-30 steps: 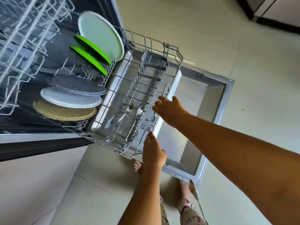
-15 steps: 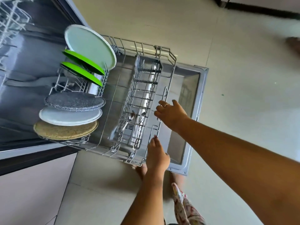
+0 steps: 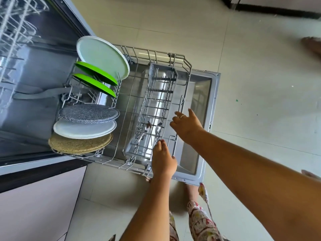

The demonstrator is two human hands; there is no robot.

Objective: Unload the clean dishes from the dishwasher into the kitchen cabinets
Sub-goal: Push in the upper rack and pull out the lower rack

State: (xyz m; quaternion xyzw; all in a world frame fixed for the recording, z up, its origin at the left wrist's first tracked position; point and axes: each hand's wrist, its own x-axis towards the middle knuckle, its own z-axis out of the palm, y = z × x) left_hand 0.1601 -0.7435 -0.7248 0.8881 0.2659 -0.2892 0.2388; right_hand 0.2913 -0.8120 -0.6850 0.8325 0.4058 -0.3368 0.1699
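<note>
Plates (image 3: pixel 102 56) stand in the lower rack (image 3: pixel 180 58), which sits pulled farther out over the open door (image 3: pixel 214 94) than before, while the left hand (image 3: pixel 163 160) and right hand (image 3: pixel 188 126), fingers loosely spread, hover at the cutlery basket (image 3: pixel 156 108).
</note>
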